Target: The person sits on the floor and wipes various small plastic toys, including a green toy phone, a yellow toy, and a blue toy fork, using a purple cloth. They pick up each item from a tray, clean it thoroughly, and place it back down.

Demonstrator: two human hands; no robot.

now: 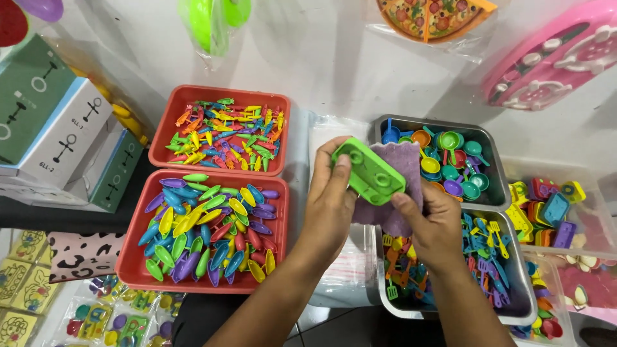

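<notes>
Two hands hold a green toy plate and a purple cloth above trays of small plastic toys.

Two red trays [136, 257] sit left, metal trays [491, 186] right (all full of tiny bright pieces). The left hand [329, 199] grips the green plate [369, 171] by its edge; the right hand [432, 222] pinches the cloth [402, 186] beneath it.

A green plastic toy tray [371, 171] is held up in the middle of the scene, above the gap between the red trays and the metal ones. It is rectangular with rounded corners, tilted down toward the right, showing round recesses, possibly its underside. A purple cloth [402, 193] lies bunched behind and beneath it, touching it.
</notes>
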